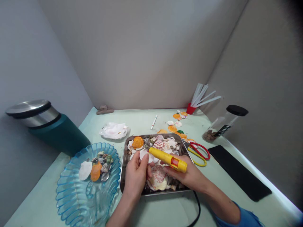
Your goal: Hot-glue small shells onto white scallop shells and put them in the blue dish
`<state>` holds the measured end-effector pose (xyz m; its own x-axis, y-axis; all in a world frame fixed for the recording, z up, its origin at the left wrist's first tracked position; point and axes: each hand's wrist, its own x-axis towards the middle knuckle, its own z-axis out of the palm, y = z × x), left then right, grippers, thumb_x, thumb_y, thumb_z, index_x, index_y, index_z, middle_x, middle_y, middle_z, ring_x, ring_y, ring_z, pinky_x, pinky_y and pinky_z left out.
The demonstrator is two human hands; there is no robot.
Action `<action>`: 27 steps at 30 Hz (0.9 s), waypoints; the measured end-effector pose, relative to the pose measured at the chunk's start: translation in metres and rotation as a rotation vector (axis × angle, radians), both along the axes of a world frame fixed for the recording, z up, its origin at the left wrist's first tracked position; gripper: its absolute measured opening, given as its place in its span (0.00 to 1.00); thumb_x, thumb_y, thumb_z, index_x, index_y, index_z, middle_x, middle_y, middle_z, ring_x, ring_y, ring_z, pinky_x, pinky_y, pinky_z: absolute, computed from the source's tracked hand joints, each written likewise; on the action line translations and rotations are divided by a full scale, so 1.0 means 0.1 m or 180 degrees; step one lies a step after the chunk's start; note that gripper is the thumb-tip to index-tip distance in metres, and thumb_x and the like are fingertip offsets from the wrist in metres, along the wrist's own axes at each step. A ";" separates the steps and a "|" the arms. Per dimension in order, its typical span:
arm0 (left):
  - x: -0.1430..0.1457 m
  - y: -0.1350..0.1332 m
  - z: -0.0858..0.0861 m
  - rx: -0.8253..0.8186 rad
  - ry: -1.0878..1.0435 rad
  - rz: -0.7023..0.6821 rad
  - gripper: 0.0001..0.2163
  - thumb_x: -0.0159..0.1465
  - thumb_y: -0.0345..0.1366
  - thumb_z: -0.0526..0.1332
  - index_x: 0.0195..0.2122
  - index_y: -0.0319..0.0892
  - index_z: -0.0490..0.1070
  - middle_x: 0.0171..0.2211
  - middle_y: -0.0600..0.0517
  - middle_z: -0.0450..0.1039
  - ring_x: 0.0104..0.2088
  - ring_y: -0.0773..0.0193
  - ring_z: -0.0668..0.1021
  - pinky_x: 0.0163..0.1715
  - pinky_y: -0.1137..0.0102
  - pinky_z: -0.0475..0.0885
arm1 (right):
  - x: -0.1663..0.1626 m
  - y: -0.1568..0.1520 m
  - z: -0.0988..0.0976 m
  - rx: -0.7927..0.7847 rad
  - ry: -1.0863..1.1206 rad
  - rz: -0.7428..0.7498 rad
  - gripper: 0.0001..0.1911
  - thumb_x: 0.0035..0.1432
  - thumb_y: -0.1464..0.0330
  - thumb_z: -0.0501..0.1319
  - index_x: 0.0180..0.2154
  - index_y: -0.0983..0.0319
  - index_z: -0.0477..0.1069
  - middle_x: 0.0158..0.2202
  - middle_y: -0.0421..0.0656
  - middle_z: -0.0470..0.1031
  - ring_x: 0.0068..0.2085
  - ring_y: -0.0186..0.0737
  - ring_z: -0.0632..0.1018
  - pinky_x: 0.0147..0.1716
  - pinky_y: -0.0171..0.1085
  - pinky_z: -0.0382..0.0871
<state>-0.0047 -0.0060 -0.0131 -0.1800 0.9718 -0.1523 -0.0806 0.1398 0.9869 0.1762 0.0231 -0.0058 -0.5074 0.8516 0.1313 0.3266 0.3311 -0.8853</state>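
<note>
“Hands first: what do they hold?”

“The left hand (135, 174) pinches a white shell (143, 154) between thumb and fingers, so its grip is narrow. The right hand (186, 176) is wrapped around a yellow tool (163, 156) with a red window in its side.”

“Does the tool's tip touch the shell?”

“It points at the shell's upper edge, very near. I cannot tell whether they meet.”

“And where is all this?”

“Over the metal tray (123, 178), which is heaped with shells. An orange scallop (137, 142) lies at its far left corner, and a large speckled shell (157, 178) sits towards the near side, below the hands.”

“What stands to the left?”

“A blue scalloped plate (71, 192), just beside the tray. It carries a white disc-like shell (85, 170), an orange shell (96, 171) and a cluster of small dark ones. Behind it leans a teal flask (63, 135) with a steel lid.”

“Beyond the tray?”

“A crumpled white bag (115, 130), a slim white pen (153, 122), and a red cup (190, 109) full of pale sticks (200, 94).”

“On the right?”

“Scissors (200, 145) with one red and one yellow handle, near the tray's edge. Further out are a clear jar (213, 130) with a black lid and a flat black slab (239, 173).”
</note>
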 end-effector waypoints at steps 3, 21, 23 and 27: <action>0.00 0.00 -0.01 0.0020 -0.0070 0.0066 0.13 0.60 0.48 0.58 0.30 0.42 0.62 0.10 0.60 0.63 0.12 0.71 0.63 0.14 0.78 0.57 | 0.01 0.00 -0.01 -0.0002 -0.0058 0.0016 0.14 0.58 0.60 0.60 0.37 0.65 0.74 0.31 0.42 0.76 0.30 0.38 0.74 0.29 0.33 0.69; 0.00 0.00 -0.02 0.0062 -0.0437 0.0379 0.12 0.59 0.46 0.59 0.30 0.42 0.62 0.13 0.60 0.65 0.12 0.72 0.63 0.13 0.78 0.58 | 0.01 0.01 -0.03 0.0023 -0.0110 -0.0028 0.13 0.57 0.60 0.61 0.37 0.64 0.74 0.28 0.40 0.74 0.28 0.37 0.73 0.29 0.32 0.68; 0.00 0.00 -0.02 0.0059 -0.0446 0.0342 0.12 0.59 0.46 0.59 0.30 0.42 0.62 0.13 0.60 0.65 0.12 0.72 0.63 0.12 0.78 0.58 | 0.02 0.01 -0.03 0.0019 -0.0101 -0.0010 0.13 0.57 0.60 0.61 0.37 0.64 0.74 0.29 0.40 0.75 0.29 0.37 0.73 0.29 0.32 0.68; -0.01 0.00 -0.01 0.0059 -0.0369 0.0262 0.13 0.59 0.46 0.60 0.30 0.42 0.62 0.13 0.61 0.64 0.12 0.72 0.63 0.13 0.78 0.58 | 0.01 0.01 -0.03 0.0011 -0.0100 0.0029 0.13 0.58 0.60 0.61 0.37 0.64 0.74 0.30 0.41 0.76 0.29 0.37 0.74 0.29 0.32 0.68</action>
